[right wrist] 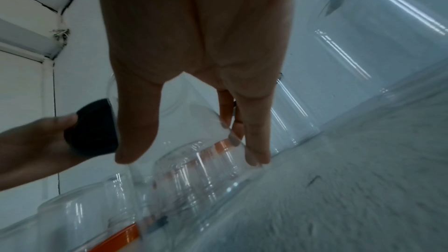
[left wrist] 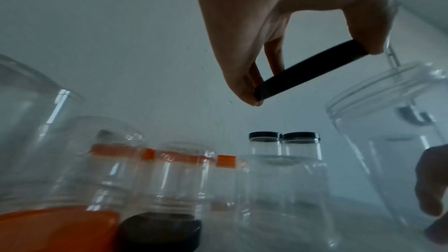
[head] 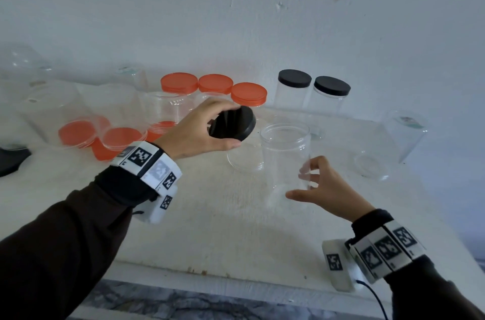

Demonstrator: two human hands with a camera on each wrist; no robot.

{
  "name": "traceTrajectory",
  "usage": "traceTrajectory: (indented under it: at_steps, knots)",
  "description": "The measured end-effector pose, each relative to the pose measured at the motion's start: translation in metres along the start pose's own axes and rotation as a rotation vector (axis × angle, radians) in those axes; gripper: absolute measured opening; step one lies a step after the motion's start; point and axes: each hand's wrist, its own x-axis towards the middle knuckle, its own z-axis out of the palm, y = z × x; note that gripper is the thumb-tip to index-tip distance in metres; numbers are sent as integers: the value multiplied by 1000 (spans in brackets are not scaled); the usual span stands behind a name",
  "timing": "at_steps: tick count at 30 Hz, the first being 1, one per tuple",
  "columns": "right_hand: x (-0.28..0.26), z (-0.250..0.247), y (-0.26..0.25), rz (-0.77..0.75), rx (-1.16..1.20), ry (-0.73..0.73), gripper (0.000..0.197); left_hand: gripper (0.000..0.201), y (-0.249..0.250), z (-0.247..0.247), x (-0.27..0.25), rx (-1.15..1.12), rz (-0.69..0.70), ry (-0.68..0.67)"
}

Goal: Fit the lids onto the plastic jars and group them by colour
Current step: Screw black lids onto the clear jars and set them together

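My left hand (head: 232, 125) pinches a black lid (head: 236, 124) by its rim between thumb and fingers and holds it tilted in the air, just left of an open clear jar (head: 286, 157). My right hand (head: 296, 183) grips that jar low on its side, thumb in front and fingers behind. The left wrist view shows the black lid (left wrist: 308, 70) edge-on beside the jar's mouth (left wrist: 387, 106). In the right wrist view the jar (right wrist: 194, 131) sits between thumb and fingers, with the black lid (right wrist: 94, 131) at the left.
Three orange-lidded jars (head: 215, 85) and two black-lidded jars (head: 312, 83) stand along the back wall. Loose orange lids (head: 78, 133) and several bare clear jars lie at the left. Another clear jar (head: 244, 159) stands behind my left hand. An upturned jar (head: 405, 133) is at the right.
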Motion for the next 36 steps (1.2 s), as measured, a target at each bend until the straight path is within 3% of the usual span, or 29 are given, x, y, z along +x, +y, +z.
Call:
traceTrajectory:
  at_steps: [5,9,13,21,31,34,36]
  knots:
    - [-6,-7,1,-31,-28,-31,76,66,26,15,17,-72,99,-26]
    - [-10,-12,0,13,1,-47,84,71,41,30,31,-64,158,-66]
    - [-11,-11,-2,-13,57,33,71,73,51,45,40,-28,205,-98]
    - [-7,-10,-1,-34,81,81,73,74,61,64,52,64,237,-207]
    - [-6,-11,-3,-43,68,44,74,74,59,73,51,60,217,-231]
    - [-6,-23,-9,-26,25,-51,78,87,56,75,47,-14,169,-230]
    - [-7,-43,-21,-45,14,-36,88,104,50,78,40,-114,71,-226]
